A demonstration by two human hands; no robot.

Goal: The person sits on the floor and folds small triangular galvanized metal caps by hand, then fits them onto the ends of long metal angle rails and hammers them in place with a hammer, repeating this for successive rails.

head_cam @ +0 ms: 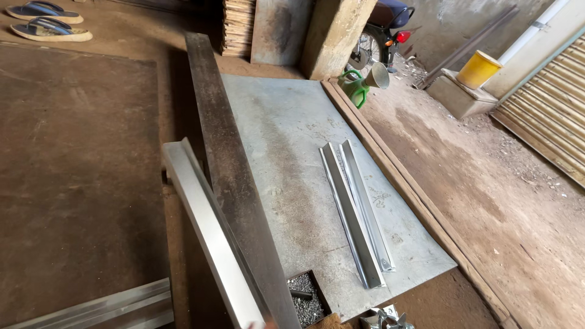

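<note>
Two big flat things take up most of the view: a brown board on the left and a grey metal sheet lying on the dirt floor to its right. Between them a long dark steel bar runs from the far end down to the near edge. Just left of it, touching along its side, sits a shiny folded metal strip, tilted up, with its near end running out of the bottom of the view. There's a tiny bit of what might be a fingertip there, so honestly can't tell what either hand is doing. On the sheet's right edge lie two more folded strips, side by side and touching. Smaller stuff: a yellow bucket, green watering can, and a little tray of screws at the sheet's near corner.
</note>
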